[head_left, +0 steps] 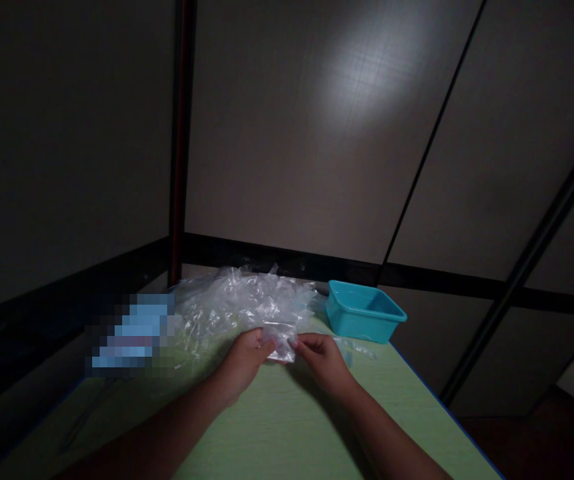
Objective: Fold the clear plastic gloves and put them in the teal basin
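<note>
Between my two hands is a small clear plastic bag [283,348], held above the green table. My left hand [245,360] pinches its left side, thumb lying over the front. On the right edge, my right hand [323,357] grips the same bag between thumb and fingertips. Something reddish shows faintly along the bag's lower edge, too small to make out. Just beyond my hands lies a loose heap of clear plastic bags [227,303], crumpled and shiny.
A turquoise plastic basin [364,313] stands at the table's right back edge, with more clear plastic beside it. A blurred-out blue item [131,333] is at the left. Panelled walls [287,167] rise close behind the green table [267,427].
</note>
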The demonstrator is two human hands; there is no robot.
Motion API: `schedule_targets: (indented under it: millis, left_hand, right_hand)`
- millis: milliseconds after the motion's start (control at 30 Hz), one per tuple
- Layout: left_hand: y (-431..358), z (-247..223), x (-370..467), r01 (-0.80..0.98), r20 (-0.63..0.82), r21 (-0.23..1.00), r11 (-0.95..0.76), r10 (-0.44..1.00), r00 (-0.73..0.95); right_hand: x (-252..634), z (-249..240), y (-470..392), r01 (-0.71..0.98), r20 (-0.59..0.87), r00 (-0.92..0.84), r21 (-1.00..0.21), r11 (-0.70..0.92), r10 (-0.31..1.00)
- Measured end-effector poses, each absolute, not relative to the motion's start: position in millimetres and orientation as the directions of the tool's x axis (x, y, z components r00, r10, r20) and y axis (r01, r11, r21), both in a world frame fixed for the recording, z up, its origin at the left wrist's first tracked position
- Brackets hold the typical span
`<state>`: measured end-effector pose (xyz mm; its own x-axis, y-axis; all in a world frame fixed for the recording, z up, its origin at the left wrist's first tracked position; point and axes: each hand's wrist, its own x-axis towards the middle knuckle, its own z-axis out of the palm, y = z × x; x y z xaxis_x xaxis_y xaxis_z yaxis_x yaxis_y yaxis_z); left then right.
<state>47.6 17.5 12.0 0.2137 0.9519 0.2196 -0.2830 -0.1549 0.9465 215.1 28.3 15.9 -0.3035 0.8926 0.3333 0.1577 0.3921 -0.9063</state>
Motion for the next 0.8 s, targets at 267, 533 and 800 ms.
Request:
schedule_targets:
  millis: [267,533,800]
  left_hand:
    - [20,11,48,-0.200,0.193,0.968,-0.154,0.962,0.195]
    - [24,5,43,0.019,0.259,0.964,-0.267,0.947,0.188]
    - [24,4,36,0.163,0.285,0.935,-0.314,0.942,0.177]
  right_hand:
    - [211,12,30,-0.024,0.291,-0.257,-0.955,0.295,0.922]
    - [216,8,32,0.084,0.343,-0.189,-0.928,0.363,0.920]
    - [219,13,27,0.269,0.355,-0.161,-0.882,0.387,0.921]
